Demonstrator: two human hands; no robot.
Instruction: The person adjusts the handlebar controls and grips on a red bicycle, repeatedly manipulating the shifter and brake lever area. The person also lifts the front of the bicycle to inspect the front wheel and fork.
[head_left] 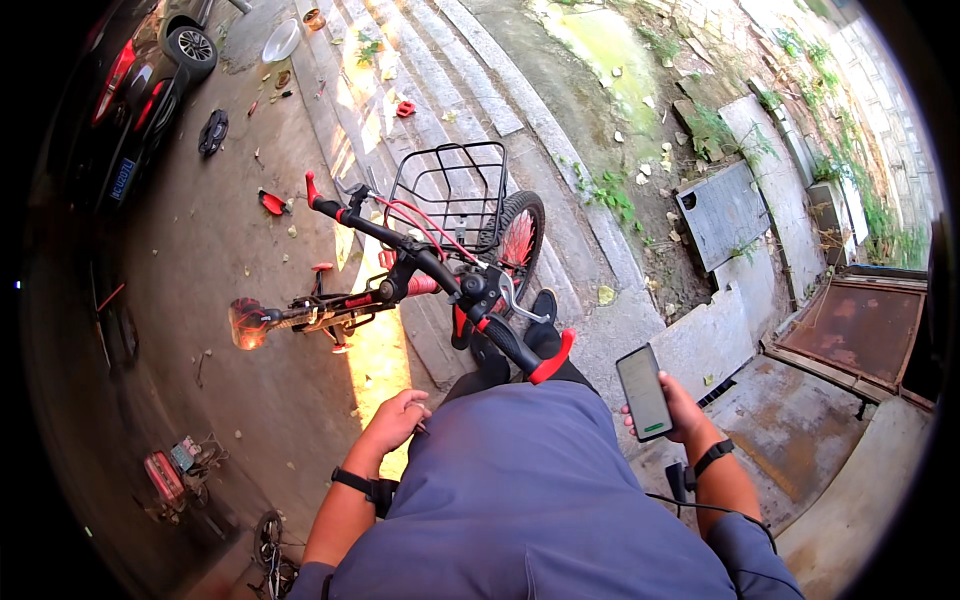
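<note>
Along the left edge of the pale stone paving (pixel 480 85), we stand beside a bicycle (pixel 422 284), its saddle (pixel 250 322) toward the concrete yard (pixel 210 270) and its front wheel (pixel 536 235) over the slabs. Our right hand (pixel 682 408) holds a smartphone (pixel 645 392) out past the right side of our blue-grey shirt (pixel 520 470), the thumb along one long edge and fingertips showing at the other, so the grip is closed on it. The smartphone tilts a little, its top leaning leftward, and its lit screen carries a green bar near the lower edge. Our left hand (pixel 398 420) hangs just in front of the shirt, fingers half curled; nothing shows in it, and we cannot tell whether the fingertips meet.

Judging by how things lie, the smartphone is out and awake, while the left hand has not joined it. The bicycle has its handlebar (pixel 436 268) and wire basket (pixel 460 148) in place, and neither hand touches it. What is left to do on the screen or the bicycle we cannot tell.

A black car (pixel 125 125) stands at the far left corner of the yard, near a white basin (pixel 282 40).
</note>
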